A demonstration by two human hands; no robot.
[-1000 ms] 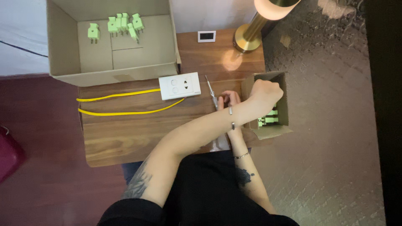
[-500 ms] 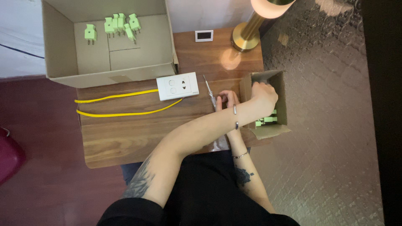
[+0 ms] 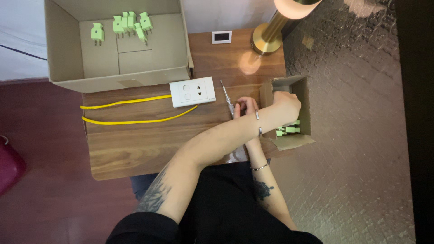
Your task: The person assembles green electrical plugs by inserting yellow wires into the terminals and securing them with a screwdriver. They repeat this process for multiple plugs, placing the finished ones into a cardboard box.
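Reaching left hand (image 3: pixel 285 103), fingers inside small box (image 3: pixel 304 95)

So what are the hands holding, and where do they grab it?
The right hand grips the screwdriver at its handle end. The left hand reaches into the small cardboard box; whether it holds anything cannot be told.

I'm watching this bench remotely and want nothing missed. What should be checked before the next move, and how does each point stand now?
1. Left hand inside the small box, by the green plugs: ok.
2. Left grip on a plug: cannot tell, fingers hidden.
3. Right hand at the screwdriver: ok; grip cannot tell.
4. White socket plate flat on the table, yellow wires beside it: ok.
5. Arms uncrossed: not ok, the left forearm lies over the right.
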